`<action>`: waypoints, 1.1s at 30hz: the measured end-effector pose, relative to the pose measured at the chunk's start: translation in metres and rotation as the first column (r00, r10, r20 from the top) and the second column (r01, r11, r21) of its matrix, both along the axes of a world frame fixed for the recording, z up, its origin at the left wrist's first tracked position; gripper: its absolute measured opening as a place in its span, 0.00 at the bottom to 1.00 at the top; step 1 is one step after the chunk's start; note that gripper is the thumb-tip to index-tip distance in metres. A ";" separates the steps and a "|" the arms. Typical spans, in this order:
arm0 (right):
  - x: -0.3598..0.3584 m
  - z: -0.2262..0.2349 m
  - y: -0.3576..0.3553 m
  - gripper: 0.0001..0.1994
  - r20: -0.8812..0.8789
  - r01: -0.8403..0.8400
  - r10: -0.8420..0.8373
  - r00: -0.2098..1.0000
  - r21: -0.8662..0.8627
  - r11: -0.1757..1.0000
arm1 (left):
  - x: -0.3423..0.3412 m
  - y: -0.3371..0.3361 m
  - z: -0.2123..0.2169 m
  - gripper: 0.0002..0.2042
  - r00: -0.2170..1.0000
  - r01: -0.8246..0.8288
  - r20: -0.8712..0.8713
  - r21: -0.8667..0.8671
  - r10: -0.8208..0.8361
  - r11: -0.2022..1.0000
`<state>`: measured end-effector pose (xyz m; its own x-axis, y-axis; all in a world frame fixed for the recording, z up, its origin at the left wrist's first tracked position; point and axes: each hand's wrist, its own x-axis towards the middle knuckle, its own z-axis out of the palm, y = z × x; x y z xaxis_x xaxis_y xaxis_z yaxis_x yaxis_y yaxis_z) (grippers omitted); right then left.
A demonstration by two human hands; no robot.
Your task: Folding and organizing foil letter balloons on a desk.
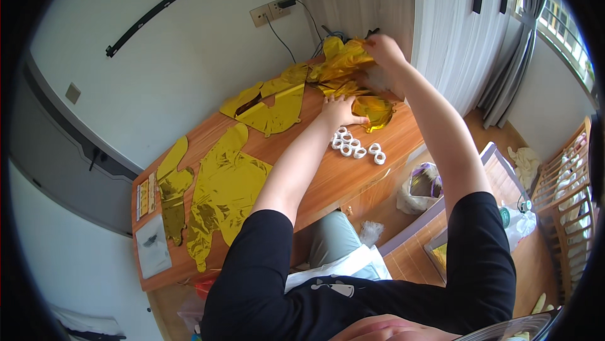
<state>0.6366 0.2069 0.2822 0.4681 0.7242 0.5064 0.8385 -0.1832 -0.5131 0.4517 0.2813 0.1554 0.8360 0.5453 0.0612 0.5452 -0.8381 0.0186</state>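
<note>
Glossy crinkled gold foil balloons (343,67), more flat foil (224,193) at 8 o'clock; smooth warm wood desk (328,180); matt white tape rolls (356,146); matt painted wall (189,64).

Black short-sleeved top; sleeves end above elbows on both arms. Forearms bare from sleeve hem to wrist. Left hand (340,112) bare: no glove, no ring or watch visible. Right hand (383,48) bare too, wrist without band. Small white printed motif on chest of black top, near lower middle of view. Pale grey-green trousers or shorts over knee, showing between arms. Fabric of top plain, loose fit at shoulders, hems straight.
</note>
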 end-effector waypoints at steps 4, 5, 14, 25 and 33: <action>-0.001 0.064 0.005 0.16 0.009 0.044 -0.047 0.999 0.213 0.976 | -0.001 0.007 0.012 0.61 0.996 0.034 -0.071 -0.240 -0.053 0.970; -0.005 0.083 0.004 0.15 0.039 0.081 -0.096 0.995 0.292 0.953 | -0.005 0.010 0.012 0.62 0.996 0.021 -0.082 -0.237 -0.042 0.971; -0.019 0.301 -0.123 0.10 0.505 -0.741 0.545 0.669 0.400 0.539 | -0.006 0.038 0.014 0.60 0.972 0.002 0.226 -0.275 0.062 0.962; -0.231 0.280 -0.272 0.06 0.802 -0.093 0.140 0.581 -0.105 0.990 | -0.109 -0.055 0.116 0.67 0.137 0.794 0.960 -0.253 0.243 0.552; -0.250 0.310 -0.264 0.09 0.763 -0.202 0.235 0.602 -0.139 0.969 | -0.231 -0.095 0.148 0.36 0.676 0.609 0.726 -0.647 0.126 0.460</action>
<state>0.3868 -0.0570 0.5918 -0.2560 0.7765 0.5758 0.9381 0.0559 0.3418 0.2204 0.1858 0.3031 0.8718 0.4095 0.2688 -0.1494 -0.3002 0.9421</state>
